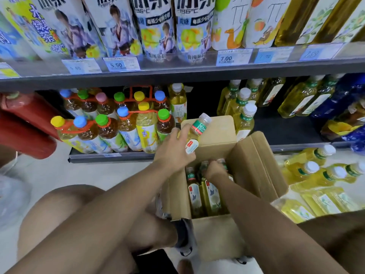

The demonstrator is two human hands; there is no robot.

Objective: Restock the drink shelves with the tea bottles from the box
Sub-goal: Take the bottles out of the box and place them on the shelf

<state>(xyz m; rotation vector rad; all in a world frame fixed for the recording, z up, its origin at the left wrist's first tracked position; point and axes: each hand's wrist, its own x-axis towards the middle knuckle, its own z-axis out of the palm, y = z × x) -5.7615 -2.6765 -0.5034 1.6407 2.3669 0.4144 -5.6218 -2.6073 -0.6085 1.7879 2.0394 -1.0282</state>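
left hand (173, 149) gripping tea bottle (197, 129) – green neck label (blurred), price tag (234, 57) "7.00"

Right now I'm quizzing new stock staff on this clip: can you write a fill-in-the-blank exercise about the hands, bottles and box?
1. The left hand holds a tea bottle with a ____ cap.
2. The right hand reaches into the open cardboard ____.
3. The bottles in the box stand ____.
4. The multipacks left of the box are bound by ____ plastic carriers.

Missing words: white; box; upright; orange
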